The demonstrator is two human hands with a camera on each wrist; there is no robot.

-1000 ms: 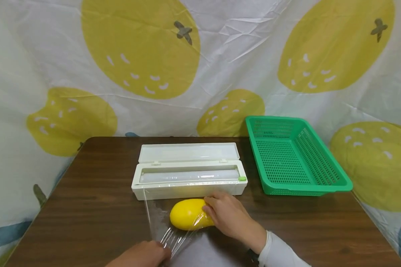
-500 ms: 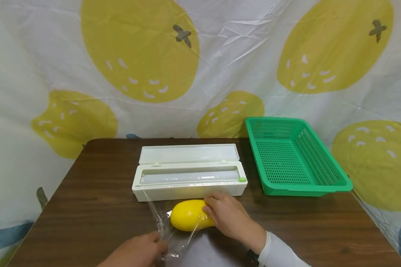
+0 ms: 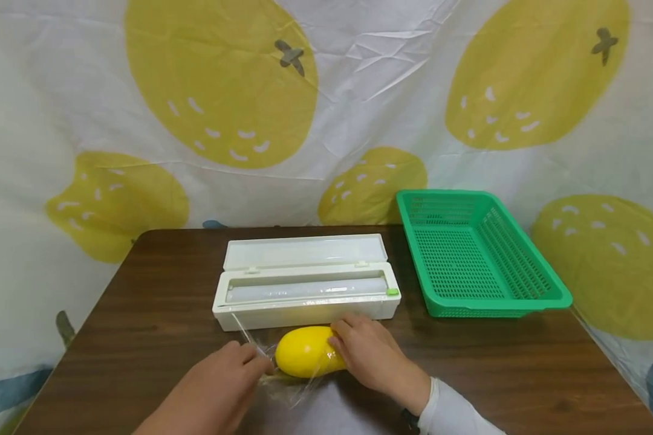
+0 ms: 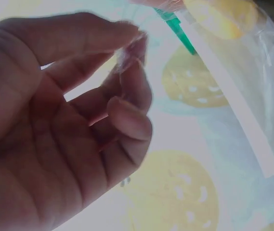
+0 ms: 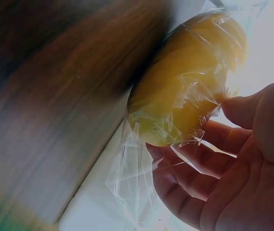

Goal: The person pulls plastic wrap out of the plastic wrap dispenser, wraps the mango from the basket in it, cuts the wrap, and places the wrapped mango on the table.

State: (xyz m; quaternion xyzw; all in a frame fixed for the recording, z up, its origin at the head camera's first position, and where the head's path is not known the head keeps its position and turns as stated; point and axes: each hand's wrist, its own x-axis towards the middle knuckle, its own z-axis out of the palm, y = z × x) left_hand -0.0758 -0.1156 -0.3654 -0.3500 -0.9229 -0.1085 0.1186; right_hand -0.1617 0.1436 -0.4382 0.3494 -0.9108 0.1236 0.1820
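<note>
A smooth yellow oval fruit (image 3: 303, 353) lies in front of the white cling-film box (image 3: 299, 317). Clear cling film (image 5: 132, 178) covers the fruit in wrinkles and hangs loose past its end in the right wrist view. From the box front a strip of film runs down toward the left hand. My right hand (image 3: 372, 353) grips the fruit's right end through the film, thumb on the near side. At the left end, my left hand (image 3: 225, 377) pinches film between thumb and fingertips; in the left wrist view a small crumpled bit shows there.
The box's lid (image 3: 305, 251) stands open at the back, with a film roll (image 3: 305, 291) inside and a green slider (image 3: 393, 292) at its right. A green slotted basket (image 3: 500, 306) sits on the brown table (image 3: 158, 314) to the right. A lemon-print cloth hangs behind.
My left hand has moved up and forward from the near edge to the fruit's left end, drawing the film in. The right hand keeps its grip, and the fruit has barely moved.
</note>
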